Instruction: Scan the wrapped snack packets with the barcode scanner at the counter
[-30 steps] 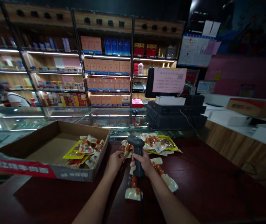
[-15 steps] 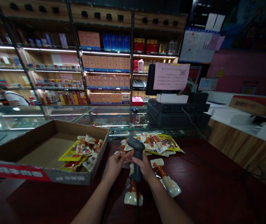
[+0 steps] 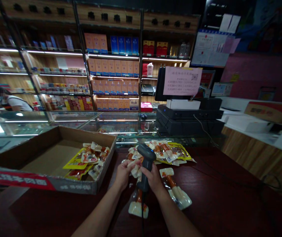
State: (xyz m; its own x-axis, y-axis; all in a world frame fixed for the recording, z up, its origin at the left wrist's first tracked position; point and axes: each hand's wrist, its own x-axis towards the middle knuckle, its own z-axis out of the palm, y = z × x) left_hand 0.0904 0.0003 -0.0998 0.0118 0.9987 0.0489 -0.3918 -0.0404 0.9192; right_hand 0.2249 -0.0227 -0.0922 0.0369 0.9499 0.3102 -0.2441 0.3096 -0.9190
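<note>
1. The right hand (image 3: 155, 179) grips the scanner (image 3: 147, 164) upright by its handle, apparently so the head clears the fingers.
2. The left hand (image 3: 123, 173) pinches a pale pack (image 3: 136, 171) just left of the scanner, probably to keep both close.
3. A pile (image 3: 165, 152) lies far, seemingly within reach.
4. The box (image 3: 81, 187) stands left, open-topped, presumably for easy access.

The right hand (image 3: 154, 177) wraps the scanner (image 3: 148, 161) from its right side, thumb laid across it. The left hand (image 3: 123, 174) is just left of the scanner, thumb and fingers drawn together in a pinch (the tips come close to the scanner's side). The left forearm (image 3: 100, 207) slants toward the scanner from its near left, the right forearm (image 3: 175, 210) from its near right, both bare.
</note>
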